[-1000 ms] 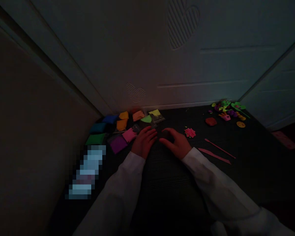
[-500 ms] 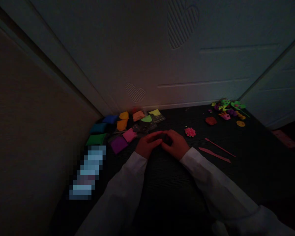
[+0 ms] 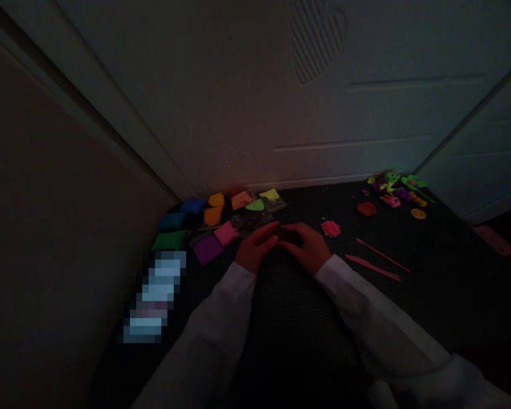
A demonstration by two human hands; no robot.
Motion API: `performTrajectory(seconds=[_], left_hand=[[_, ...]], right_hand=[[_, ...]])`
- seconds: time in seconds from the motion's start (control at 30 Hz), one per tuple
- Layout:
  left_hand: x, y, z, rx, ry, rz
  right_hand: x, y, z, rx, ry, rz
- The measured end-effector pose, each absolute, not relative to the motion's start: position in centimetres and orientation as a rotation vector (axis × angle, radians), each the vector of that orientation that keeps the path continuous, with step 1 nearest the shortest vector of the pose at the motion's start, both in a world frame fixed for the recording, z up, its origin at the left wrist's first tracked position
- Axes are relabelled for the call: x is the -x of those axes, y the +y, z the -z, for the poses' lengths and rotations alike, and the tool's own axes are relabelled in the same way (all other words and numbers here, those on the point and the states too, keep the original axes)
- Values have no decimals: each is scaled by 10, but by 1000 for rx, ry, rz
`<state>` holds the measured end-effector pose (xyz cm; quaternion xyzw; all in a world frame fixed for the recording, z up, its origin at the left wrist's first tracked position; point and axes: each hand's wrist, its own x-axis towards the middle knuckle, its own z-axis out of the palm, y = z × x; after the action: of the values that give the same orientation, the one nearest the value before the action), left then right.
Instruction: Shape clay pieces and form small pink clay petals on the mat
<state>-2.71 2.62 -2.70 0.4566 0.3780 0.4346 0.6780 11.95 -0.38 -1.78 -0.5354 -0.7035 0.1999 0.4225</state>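
Note:
My left hand [image 3: 255, 247] and my right hand [image 3: 307, 245] meet above the dark tabletop, fingers curved towards each other. Between their fingertips is a dark lump [image 3: 288, 234], clay-like but hard to make out in the dim light. Just right of my right hand lies a pink clay flower [image 3: 331, 228]. Left of my left hand are a pink clay packet [image 3: 226, 233] and a purple clay packet [image 3: 208, 249]. Clear wrappers with a light green piece of clay [image 3: 254, 205] lie behind my left fingers.
Blue [image 3: 193, 205], green [image 3: 169, 241] and orange clay packets [image 3: 213, 216] line the left side. A blurred bright screen [image 3: 155, 298] lies at front left. Two pink modelling tools [image 3: 373, 267] rest at right. Behind them are a red lump [image 3: 367, 209] and small coloured clay figures [image 3: 392, 193] by the wall.
A second ago my hands were apart, the left one flatter with its fingers stretched out. They came together around the dark lump, and their fingers have shifted slightly since.

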Motion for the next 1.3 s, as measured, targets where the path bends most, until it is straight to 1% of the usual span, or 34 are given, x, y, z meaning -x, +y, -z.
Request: performTrajectory(seconds=[0.2,0.37,0.57,0.73,0.97,1.3], left_hand=[[27,23,18,-1101,897,-922],[26,24,13,-1145,984,-980],[28,28,18,-1103,1059,-1061],[28,30,21,-914,989,-1140],[31,33,18,-702,891,-1235],[45,44,17,-282,655,-1371]], right_hand=[[-121,-3,18,1404,-1762,-507],[-121,-4,14,1419,-1748,-569],[-122,-1,13,1363,-1614,-827],[-124,3,11,1351,-1435,-1029],[-131,8,2,1326,-1203,-1092],[-144,16,6,955,-614,-1237]])
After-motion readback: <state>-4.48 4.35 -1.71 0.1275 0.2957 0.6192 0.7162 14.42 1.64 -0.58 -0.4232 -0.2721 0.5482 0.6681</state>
